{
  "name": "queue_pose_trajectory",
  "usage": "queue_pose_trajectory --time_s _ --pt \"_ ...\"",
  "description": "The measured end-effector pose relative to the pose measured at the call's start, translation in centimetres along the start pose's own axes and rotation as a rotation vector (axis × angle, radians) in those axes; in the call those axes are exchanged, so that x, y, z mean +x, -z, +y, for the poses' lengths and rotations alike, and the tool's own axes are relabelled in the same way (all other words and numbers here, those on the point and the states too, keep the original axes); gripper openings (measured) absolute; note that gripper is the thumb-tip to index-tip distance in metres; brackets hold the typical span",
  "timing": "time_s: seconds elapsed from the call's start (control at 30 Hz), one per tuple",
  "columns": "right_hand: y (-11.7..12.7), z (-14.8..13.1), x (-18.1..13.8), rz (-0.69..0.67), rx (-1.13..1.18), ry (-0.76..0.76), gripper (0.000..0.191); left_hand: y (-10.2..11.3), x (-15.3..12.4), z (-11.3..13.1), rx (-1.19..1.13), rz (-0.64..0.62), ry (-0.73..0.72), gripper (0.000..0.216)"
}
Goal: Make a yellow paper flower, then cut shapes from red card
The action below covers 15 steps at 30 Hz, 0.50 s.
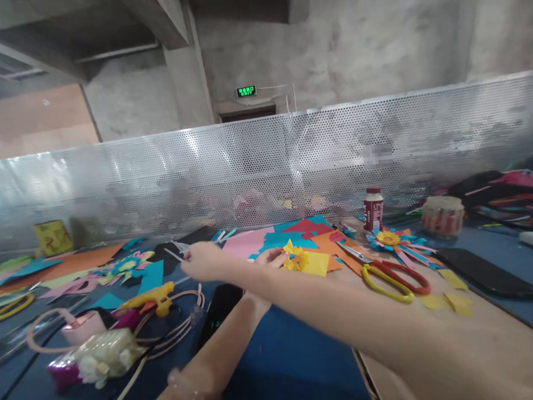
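Note:
My forearms cross, the right one passing over the left. My left hand [272, 260] is closed around the edge of a yellow paper flower [296, 257] with cut, curled petals. Reaching across to the left, my right hand [209, 261] has its fingers pinched together on a thin white stick [173, 255]. More pale thin sticks lie just behind those fingers, on black paper [197, 236]. A yellow paper sheet [316, 264] lies beside the flower, with blue paper [274, 241] and pink paper [240, 244] behind it.
Scissors [388, 279] and a finished paper flower [391, 239] lie right, near a bottle [374, 209] and a black phone [492, 272]. At left are a yellow glue gun [156, 300], coiled cables and a pink plug [84, 328]. A perforated metal screen [175, 177] stands behind.

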State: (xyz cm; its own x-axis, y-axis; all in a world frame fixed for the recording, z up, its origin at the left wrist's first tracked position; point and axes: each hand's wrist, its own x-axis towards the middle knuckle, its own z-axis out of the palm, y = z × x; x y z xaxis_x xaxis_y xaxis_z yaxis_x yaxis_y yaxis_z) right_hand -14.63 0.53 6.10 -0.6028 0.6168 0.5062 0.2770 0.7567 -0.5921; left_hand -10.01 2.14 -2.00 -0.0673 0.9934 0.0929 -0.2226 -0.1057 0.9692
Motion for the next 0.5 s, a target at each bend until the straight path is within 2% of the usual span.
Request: queue_pose_trajectory --time_s 0.03,0.07,0.1,0.17,0.23,0.3,0.37,0.4,0.5 --pt "2.4 0.3 -1.5 0.09 -0.1 0.112 0.022 0.0 -0.2 0.0 -0.017 -0.008 -0.046 0.025" --pt "4.8 0.7 -3.2 0.205 -0.18 0.17 0.022 -0.1 -0.4 0.0 -0.031 -0.017 -0.084 0.024" --pt "7.3 1.4 -5.0 0.253 -0.234 0.204 0.021 -0.1 -0.6 0.0 -0.034 -0.027 -0.105 0.023" --pt "11.4 3.2 -8.6 0.347 -0.294 0.151 0.023 -0.3 -1.1 0.3 -0.011 -0.053 -0.109 0.024" --pt "14.0 5.5 -11.8 0.336 -0.312 -0.035 0.03 -0.5 -1.4 0.6 0.016 -0.088 -0.11 0.025" --pt "15.0 7.8 -14.2 0.247 -0.223 -0.204 0.038 -0.8 -1.8 0.8 0.032 -0.122 -0.136 0.025" --pt "14.9 9.3 -15.7 0.086 -0.062 -0.308 0.038 -1.0 -2.0 0.9 0.073 -0.154 -0.15 0.025" --pt "14.5 9.8 -16.1 0.051 0.019 -0.354 0.039 -1.0 -2.1 0.8 0.102 -0.168 -0.153 0.025" --pt "13.5 10.3 -16.5 0.113 0.258 -0.5 0.039 -1.0 -2.2 0.6 0.194 -0.188 -0.161 0.025"
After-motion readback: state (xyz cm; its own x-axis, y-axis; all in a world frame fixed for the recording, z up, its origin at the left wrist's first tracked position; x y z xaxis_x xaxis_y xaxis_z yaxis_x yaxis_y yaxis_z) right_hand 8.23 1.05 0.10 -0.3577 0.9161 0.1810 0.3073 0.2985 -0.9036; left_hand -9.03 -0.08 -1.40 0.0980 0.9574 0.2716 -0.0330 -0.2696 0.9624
